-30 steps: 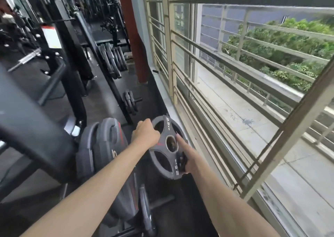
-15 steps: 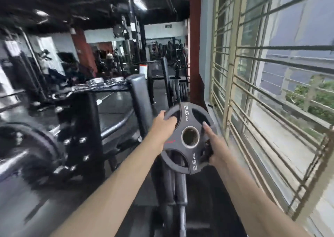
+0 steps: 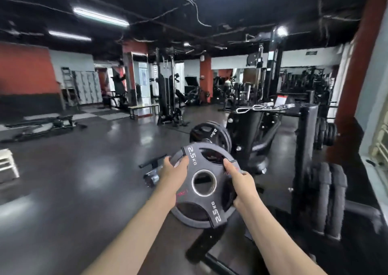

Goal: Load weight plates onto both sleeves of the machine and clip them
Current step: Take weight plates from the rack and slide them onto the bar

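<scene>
I hold a black 2.5 kg weight plate [image 3: 206,201] flat-on in front of me with both hands. My left hand [image 3: 171,180] grips its left rim and my right hand [image 3: 241,187] grips its right rim through a cut-out. Just left of the plate, a chrome sleeve end [image 3: 151,178] of the machine pokes out, partly hidden by my left hand. Behind the plate, a larger black plate [image 3: 210,133] sits loaded on the machine [image 3: 252,127]. Several chrome spring clips [image 3: 260,107] lie on top of the machine.
A storage rack with upright black plates [image 3: 327,197] stands at the right, with a black post [image 3: 304,140] behind it. More plates [image 3: 327,132] hang further back by the red pillar [image 3: 354,64]. Open dark gym floor [image 3: 84,169] spreads to the left.
I have turned left from the window and plate rack toward the gym floor, carrying the 2.5 kg plate in both hands. The machine's sleeve and loaded plate have come into view.
</scene>
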A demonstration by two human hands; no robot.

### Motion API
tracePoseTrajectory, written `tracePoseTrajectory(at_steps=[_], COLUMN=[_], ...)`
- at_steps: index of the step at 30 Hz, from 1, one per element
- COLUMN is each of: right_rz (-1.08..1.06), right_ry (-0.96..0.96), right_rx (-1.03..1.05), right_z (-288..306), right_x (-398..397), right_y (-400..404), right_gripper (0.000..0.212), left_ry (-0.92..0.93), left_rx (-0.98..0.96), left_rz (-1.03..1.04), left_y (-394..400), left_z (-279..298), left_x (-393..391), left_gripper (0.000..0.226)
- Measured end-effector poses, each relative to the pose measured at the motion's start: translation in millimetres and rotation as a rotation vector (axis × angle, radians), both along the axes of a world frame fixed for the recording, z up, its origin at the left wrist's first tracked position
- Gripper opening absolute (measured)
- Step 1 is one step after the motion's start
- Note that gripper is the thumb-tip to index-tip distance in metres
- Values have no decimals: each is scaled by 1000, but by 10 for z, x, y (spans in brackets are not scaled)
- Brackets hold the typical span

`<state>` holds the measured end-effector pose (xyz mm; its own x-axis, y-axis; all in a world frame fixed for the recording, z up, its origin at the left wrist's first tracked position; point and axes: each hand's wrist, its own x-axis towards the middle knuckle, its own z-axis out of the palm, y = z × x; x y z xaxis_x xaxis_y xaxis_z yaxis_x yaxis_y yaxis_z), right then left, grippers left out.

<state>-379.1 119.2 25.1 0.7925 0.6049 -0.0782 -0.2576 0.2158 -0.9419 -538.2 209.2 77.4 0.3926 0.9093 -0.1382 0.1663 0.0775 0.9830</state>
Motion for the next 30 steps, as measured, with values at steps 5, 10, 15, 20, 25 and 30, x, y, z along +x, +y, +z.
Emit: tracePoseTrajectory(at_steps=[5, 10, 15, 20, 25, 30], right_rz=[26, -43, -114, -171, -186, -296], right_ry=[-43, -101, -160, -125, -86, -130], right_rx=[-11, -67, -150, -157, -181, -211], right_z=[95, 247, 326, 285, 124, 68], right_x=[-929, -1360, -1454, -1357, -1364, -1434], right_y=[627, 985, 1143, 1255, 1360, 1418], right_gripper=[47, 49, 56, 60, 62, 47], left_ry=[-97, -165, -181, -273, -190, -220], left_rx=[-147, -248, -291, -312, -345, -364], left_rz=[165, 211, 185, 108, 102, 103], left_y=[686, 1200, 963, 1034, 951, 1030], left_z=[-159, -247, 92, 149, 198, 170], left_x=[-830, -1107, -1174, -1024, -943, -885], left_gripper=[101, 133, 112, 84, 85, 49])
